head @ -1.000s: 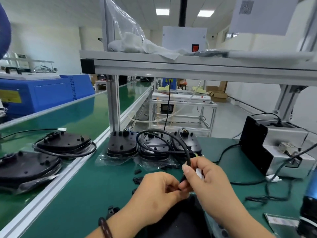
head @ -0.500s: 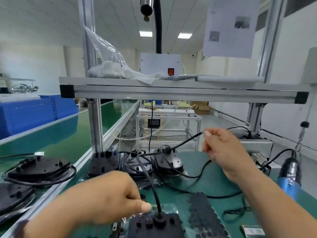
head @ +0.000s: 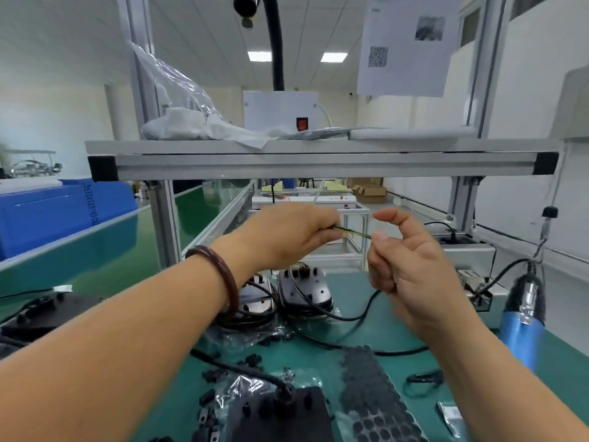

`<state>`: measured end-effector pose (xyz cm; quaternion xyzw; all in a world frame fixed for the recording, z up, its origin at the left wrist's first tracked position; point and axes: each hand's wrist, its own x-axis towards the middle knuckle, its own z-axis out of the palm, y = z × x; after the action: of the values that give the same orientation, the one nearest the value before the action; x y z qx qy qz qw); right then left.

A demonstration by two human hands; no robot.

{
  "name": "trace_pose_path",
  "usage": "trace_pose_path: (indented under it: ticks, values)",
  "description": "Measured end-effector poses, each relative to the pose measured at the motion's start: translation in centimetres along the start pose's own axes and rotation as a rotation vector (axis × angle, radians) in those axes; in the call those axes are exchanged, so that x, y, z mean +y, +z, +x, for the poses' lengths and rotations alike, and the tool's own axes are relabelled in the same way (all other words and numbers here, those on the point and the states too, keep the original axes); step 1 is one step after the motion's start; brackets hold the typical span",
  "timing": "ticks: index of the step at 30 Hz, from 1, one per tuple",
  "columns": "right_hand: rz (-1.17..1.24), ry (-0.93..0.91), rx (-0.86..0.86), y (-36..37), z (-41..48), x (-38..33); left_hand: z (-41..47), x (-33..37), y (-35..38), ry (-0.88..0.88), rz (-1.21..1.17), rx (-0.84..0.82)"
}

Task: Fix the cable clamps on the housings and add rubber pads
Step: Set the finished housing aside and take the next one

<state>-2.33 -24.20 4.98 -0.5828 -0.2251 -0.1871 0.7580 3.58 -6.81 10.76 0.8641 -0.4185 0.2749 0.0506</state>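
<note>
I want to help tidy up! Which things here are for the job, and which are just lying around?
For the job: green-yellow wire in the left hand, black housing, cable clamps, rubber pad sheet.
Just lying about: plastic bag on the shelf, blue crate, hanging paper.

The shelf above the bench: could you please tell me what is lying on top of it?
On the shelf: a white cloth bundle, a clear plastic bag, a white box with a red switch, flat white sheets. Anything behind them is hidden.
</note>
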Motion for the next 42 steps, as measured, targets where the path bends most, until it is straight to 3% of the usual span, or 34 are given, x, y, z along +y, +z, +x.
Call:
trace_pose_path:
  ticks: [4,8,14,17,20,22,25,29,33,35,38,42]
  values:
    - [0.033,0.004,0.000,0.2,0.0,-0.6,-0.3,-0.9,-1.0,0.142,0.331,0.180]
    - [0.059,0.000,-0.027,0.0,-0.5,-1.0,-1.0,-1.0,-1.3,0.262,0.377,0.239]
    - [0.074,0.043,-0.083,-0.3,-1.3,-1.4,-1.9,-1.5,-0.9,0.259,0.404,0.210]
    - [0.135,0.079,-0.045,0.0,-1.0,-0.6,-1.3,-1.7,-0.4,0.140,0.396,0.148]
    - [0.146,0.146,0.021,1.0,-0.1,0.5,-0.9,-2.2,-1.2,-0.208,0.224,-0.070]
    - [0.099,0.203,0.046,1.6,0.5,1.4,-2.4,-2.0,-2.9,-0.333,0.169,-0.194]
    - [-0.007,0.302,0.022,2.7,0.9,3.1,-6.8,0.8,-3.5,-0.166,0.219,-0.217]
    - [-0.061,0.362,-0.070,4.1,0.8,5.0,-11.7,5.0,2.1,-0.109,0.341,-0.572]
    - [-0.203,0.409,-0.247,3.8,0.3,6.1,-14.1,4.4,5.2,-0.244,0.252,-0.497]
    - [-0.254,0.521,-0.239,3.2,0.0,6.9,-15.2,4.1,6.0,-0.295,0.155,-0.453]
    - [-0.543,0.630,-0.206,1.9,-0.5,8.1,-16.3,4.6,6.8,-0.406,0.017,-0.413]
    - [-0.872,0.546,-0.158,-0.8,-1.8,8.9,-17.4,4.8,7.4,-0.482,-0.161,-0.318]
